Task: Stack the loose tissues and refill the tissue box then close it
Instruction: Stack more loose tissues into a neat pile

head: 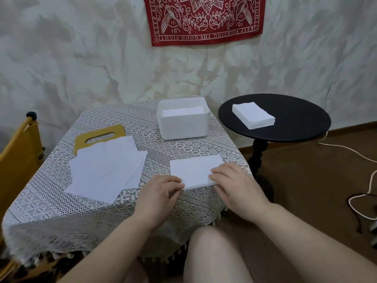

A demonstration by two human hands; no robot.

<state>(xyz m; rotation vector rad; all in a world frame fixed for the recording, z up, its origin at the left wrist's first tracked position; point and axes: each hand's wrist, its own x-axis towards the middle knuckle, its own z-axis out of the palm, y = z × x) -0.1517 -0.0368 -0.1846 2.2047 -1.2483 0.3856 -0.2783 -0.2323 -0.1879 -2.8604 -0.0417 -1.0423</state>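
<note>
On the lace-covered table (51,209), at 5 o'clock from the open white plastic tissue box (183,127), a rectangular tissue stack (193,168) lies long axis 9-to-3. Left hand (157,193) pinches its near-left corner — right hand (232,182) presses flat. Loose tissues (106,170) fan at 9 o'clock.

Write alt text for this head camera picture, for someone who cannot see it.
A person's left hand and right hand square up a small stack of tissues on a lace-covered table. Loose tissues overlap a yellow lid at left, behind stands an open white tissue box, and another stack sits on a black side table.
</note>
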